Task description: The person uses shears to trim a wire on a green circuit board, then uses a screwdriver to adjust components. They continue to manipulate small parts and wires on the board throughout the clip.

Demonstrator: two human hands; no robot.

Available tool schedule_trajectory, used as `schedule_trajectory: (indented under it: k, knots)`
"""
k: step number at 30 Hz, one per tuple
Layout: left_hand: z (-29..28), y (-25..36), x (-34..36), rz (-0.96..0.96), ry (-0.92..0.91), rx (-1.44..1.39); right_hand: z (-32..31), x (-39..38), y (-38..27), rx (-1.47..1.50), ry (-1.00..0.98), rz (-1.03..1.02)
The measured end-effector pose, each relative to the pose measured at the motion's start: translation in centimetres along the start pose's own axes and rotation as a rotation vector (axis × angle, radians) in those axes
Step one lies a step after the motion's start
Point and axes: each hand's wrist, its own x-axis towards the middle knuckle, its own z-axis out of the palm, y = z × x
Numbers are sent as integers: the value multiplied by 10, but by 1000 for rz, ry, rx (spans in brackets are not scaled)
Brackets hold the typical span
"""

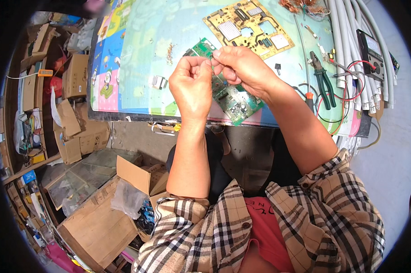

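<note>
My left hand (191,86) and my right hand (245,68) meet over a green circuit board (236,109), both with fingers curled and fingertips pinched close together. Whatever is between them is too small or hidden to make out. The board lies on the mat-covered table (142,45), partly under my hands. A small silver part (158,82) rests left of my left hand, and a small black piece (278,68) lies right of my right hand. Beyond the hands is a larger yellow circuit board (268,43) with heat sinks.
Pliers (322,84), an orange-handled screwdriver (309,101), test leads, a meter (370,57) and white corrugated tubes (344,18) crowd the right side. Copper wire (296,7) sits at the back. Cardboard boxes (73,73) and shelves fill the left, with an open box (132,175) below.
</note>
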Motion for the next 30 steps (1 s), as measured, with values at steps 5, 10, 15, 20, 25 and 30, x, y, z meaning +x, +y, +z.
schedule_trajectory:
  k: [5, 10, 15, 20, 25, 30]
  knots:
    - [-2, 0, 1, -47, -20, -47, -4, 1, 0, 175, -44, 57]
    - [-3, -1, 2, -80, -27, -51, -2, -1, -3, 189, 12, 94]
    - [-3, 1, 2, -94, -20, -34, -6, 0, -2, 287, -14, 140]
    - [-6, -1, 3, -86, -2, 2, -7, -3, -8, 344, -14, 182]
    - [-8, -4, 6, -57, 18, -16, -6, -1, -4, 86, -23, 89]
    - [-11, -4, 8, -96, 18, -76, -5, -2, -6, -351, -62, -27]
